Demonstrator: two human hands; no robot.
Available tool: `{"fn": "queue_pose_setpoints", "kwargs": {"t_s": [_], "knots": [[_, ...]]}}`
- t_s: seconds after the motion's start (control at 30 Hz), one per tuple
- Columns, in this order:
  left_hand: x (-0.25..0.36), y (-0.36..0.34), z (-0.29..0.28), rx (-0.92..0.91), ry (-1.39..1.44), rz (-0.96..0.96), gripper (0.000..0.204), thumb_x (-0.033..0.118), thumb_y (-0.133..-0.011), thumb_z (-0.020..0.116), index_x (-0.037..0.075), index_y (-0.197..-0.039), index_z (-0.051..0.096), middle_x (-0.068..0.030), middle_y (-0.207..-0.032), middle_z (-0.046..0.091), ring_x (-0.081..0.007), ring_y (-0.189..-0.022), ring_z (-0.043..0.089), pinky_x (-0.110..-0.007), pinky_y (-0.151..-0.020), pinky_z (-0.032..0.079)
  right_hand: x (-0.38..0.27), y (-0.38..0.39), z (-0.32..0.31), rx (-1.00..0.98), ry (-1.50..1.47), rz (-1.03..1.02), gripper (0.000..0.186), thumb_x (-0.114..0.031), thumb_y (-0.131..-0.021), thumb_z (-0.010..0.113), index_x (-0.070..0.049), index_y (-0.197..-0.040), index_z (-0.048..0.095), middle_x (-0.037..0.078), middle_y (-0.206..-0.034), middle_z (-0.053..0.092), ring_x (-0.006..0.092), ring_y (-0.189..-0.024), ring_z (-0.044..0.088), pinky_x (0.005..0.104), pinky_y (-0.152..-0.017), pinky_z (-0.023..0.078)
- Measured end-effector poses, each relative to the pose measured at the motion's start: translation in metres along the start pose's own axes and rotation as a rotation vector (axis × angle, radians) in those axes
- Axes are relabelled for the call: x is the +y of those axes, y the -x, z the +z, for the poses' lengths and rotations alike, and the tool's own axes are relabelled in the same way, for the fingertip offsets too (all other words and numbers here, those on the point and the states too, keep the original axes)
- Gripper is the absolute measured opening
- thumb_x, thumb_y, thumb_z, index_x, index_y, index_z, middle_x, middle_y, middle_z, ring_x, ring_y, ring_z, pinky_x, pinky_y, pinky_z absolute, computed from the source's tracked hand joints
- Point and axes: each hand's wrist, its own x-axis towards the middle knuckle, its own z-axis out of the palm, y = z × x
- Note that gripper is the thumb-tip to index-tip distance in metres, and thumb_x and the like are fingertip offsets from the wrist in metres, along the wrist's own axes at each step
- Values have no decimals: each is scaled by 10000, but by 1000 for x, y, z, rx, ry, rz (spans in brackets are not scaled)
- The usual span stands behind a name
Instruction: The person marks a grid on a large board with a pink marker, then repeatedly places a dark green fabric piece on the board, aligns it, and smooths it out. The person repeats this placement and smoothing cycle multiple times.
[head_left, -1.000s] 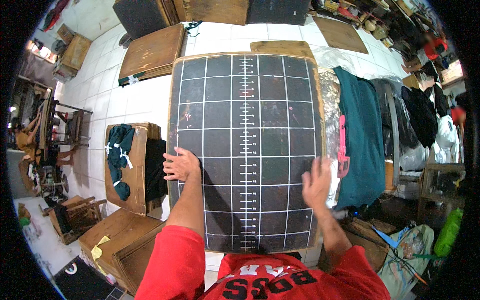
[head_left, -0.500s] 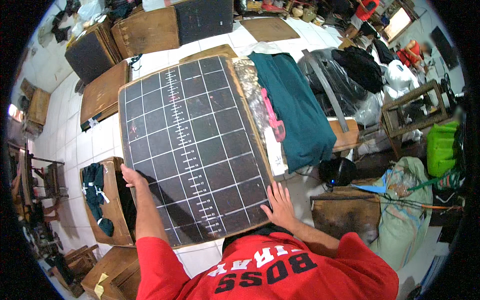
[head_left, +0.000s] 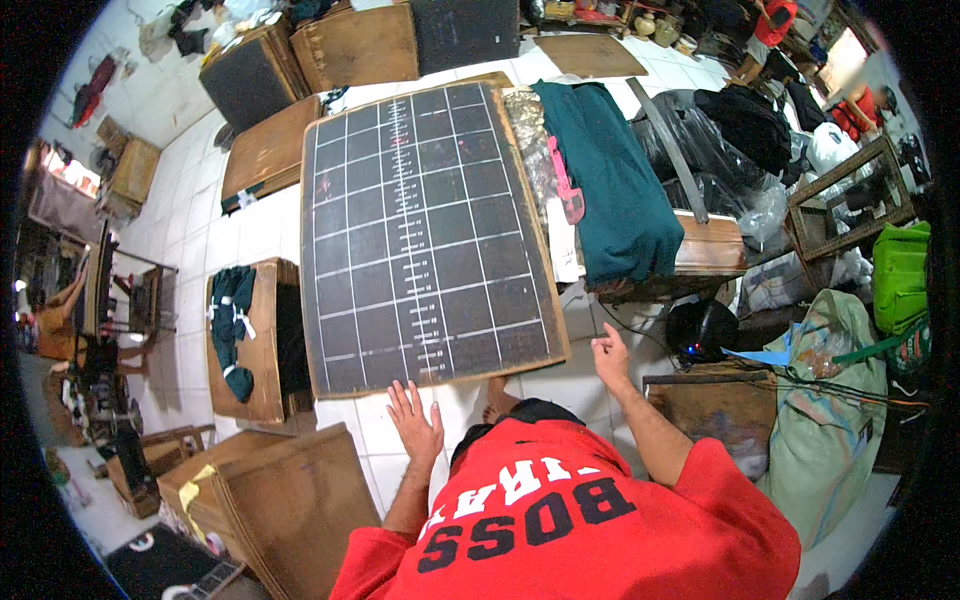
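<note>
Shirt (head_left: 235,325) lying on small bench far left, untouched. Left hand (head_left: 416,425) open, fingers spread, just off board's near edge, holding nothing. Board (head_left: 425,235) flat on floor ahead of us, bare, looks placed. Right hand (head_left: 610,352) loose, half-curled, empty, just off board's corner. Teal cloth (head_left: 610,190) on table to right. Half second back both hands gripped board edges; now we've let go.
</note>
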Motion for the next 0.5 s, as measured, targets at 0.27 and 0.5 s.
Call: {"fn": "queue_pose_setpoints", "kwargs": {"t_s": [0.27,0.5], "knots": [[-141,163,56,-304,937,-1421,627,415,-954,619,22,-1419,469,-174,-1113,593,-321,-913,675,-494,-688,539,28,-30,-54,114,-292,34,338,-150,-951,676,-6,-1255,641,101,-837,741,127,-708,673,282,-655,535],[-164,243,65,54,1021,-1552,425,307,-941,591,52,-1274,525,-161,-1082,633,-329,-805,678,-501,-654,514,40,-169,-113,388,-443,153,201,-201,-954,704,-38,-1062,751,65,-935,760,147,-834,683,318,-765,532]]}}
